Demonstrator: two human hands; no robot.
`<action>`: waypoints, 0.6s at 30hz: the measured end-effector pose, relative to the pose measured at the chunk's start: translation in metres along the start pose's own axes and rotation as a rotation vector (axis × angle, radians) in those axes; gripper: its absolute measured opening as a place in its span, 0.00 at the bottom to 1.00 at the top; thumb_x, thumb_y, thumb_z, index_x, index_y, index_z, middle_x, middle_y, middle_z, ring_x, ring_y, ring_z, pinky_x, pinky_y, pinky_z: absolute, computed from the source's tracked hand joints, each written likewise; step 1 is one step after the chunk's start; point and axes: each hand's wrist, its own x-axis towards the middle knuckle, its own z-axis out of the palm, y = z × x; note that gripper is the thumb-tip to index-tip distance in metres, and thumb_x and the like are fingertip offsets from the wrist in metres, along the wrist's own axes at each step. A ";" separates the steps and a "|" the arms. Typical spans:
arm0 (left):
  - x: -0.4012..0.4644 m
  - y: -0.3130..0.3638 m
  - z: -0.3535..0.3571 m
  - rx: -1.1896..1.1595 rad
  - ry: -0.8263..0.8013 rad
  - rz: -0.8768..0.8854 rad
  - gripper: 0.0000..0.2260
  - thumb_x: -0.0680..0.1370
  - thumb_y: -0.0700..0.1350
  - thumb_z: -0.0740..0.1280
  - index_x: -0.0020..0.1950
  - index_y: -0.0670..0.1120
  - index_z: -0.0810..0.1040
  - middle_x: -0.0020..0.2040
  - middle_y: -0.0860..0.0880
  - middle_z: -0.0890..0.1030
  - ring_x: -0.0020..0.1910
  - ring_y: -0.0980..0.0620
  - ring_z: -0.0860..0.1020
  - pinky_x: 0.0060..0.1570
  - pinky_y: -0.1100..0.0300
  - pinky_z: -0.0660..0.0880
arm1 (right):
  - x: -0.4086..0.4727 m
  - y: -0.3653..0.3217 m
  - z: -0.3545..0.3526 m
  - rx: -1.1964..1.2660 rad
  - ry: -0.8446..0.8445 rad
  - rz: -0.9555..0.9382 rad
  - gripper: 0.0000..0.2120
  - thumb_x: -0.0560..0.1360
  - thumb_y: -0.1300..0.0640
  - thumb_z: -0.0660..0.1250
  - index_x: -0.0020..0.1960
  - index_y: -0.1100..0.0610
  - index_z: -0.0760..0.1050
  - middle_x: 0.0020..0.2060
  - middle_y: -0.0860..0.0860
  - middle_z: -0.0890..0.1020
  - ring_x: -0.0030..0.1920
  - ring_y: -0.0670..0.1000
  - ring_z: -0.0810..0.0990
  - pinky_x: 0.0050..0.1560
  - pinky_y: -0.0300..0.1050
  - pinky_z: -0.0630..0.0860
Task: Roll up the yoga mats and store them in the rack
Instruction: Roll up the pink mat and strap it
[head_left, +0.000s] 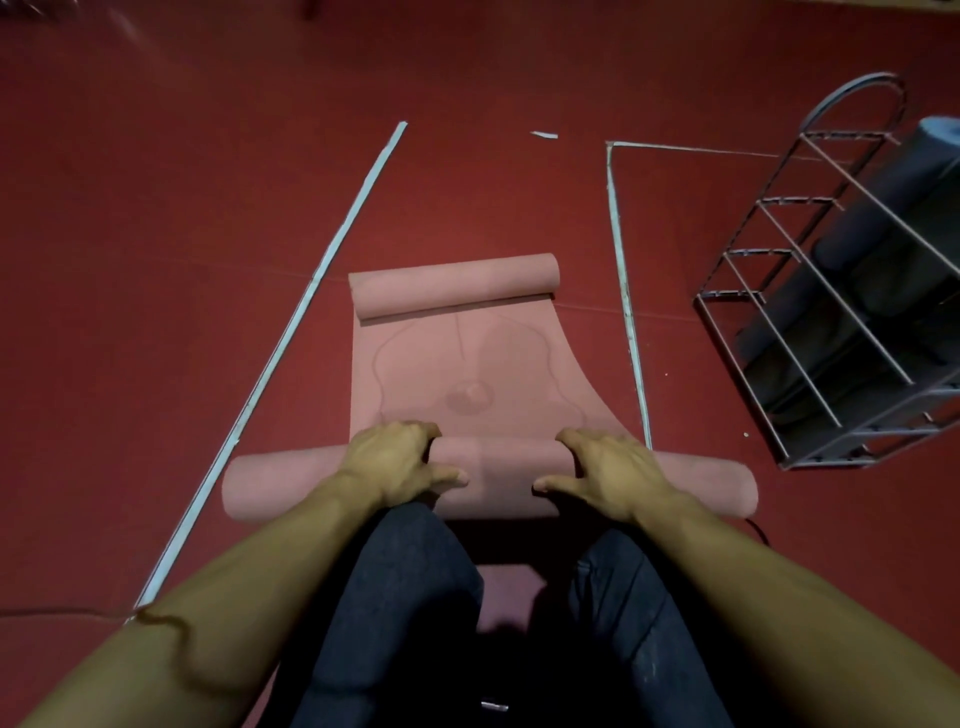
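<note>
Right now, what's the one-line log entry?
step: rolling | pink mat part-rolled | left hand, right hand gripping near roll | rack holds dark mats

Dim, warm light — the red floor (156, 260) is brightest mid-frame and darkens toward the top corners. A deep shadow pools between the knees (511, 613) at the bottom. Wide-angle distortion bows the white tape lines (291, 332) and tilts the rack (831, 312) — detail is soft and slightly grainy.
</note>
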 end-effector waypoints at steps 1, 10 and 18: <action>-0.002 0.000 -0.004 0.003 0.047 0.021 0.26 0.72 0.73 0.68 0.59 0.55 0.79 0.58 0.52 0.83 0.58 0.46 0.80 0.47 0.54 0.72 | -0.002 0.001 -0.003 0.001 0.023 -0.015 0.32 0.72 0.23 0.60 0.61 0.49 0.72 0.57 0.50 0.81 0.59 0.58 0.79 0.56 0.52 0.72; -0.017 0.017 -0.090 0.069 0.340 0.155 0.32 0.69 0.79 0.62 0.59 0.56 0.79 0.58 0.53 0.82 0.57 0.46 0.80 0.52 0.50 0.75 | -0.013 0.006 -0.087 -0.141 0.219 -0.162 0.31 0.74 0.23 0.53 0.56 0.49 0.70 0.55 0.49 0.81 0.55 0.58 0.81 0.44 0.52 0.69; -0.062 0.036 -0.176 0.146 0.531 0.210 0.37 0.68 0.80 0.54 0.60 0.55 0.78 0.54 0.52 0.82 0.57 0.45 0.80 0.52 0.49 0.74 | -0.039 -0.015 -0.194 -0.359 0.379 -0.281 0.30 0.74 0.22 0.48 0.50 0.49 0.63 0.52 0.51 0.84 0.52 0.61 0.83 0.41 0.51 0.66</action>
